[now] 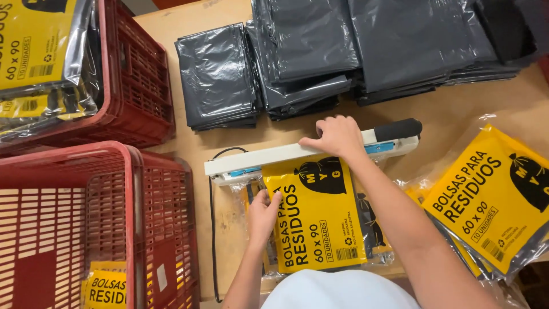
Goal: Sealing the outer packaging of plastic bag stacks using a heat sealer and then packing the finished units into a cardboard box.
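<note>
Pressure is applied by the right hand point(338, 136), laid palm-down with fingers curled over the white arm of a heat sealer point(297, 153) whose black handle points right. A clear packet with a yellow label point(317, 220) is set with its top edge under that arm and is held flat on the wooden table point(457, 111) by the left hand point(262, 216), fingers spread along its left side. Stacks of folded grey bags point(320, 51) are seen beyond the sealer, red crates point(137, 189) to the left, and more labelled packets point(492, 194) to the right.
</note>
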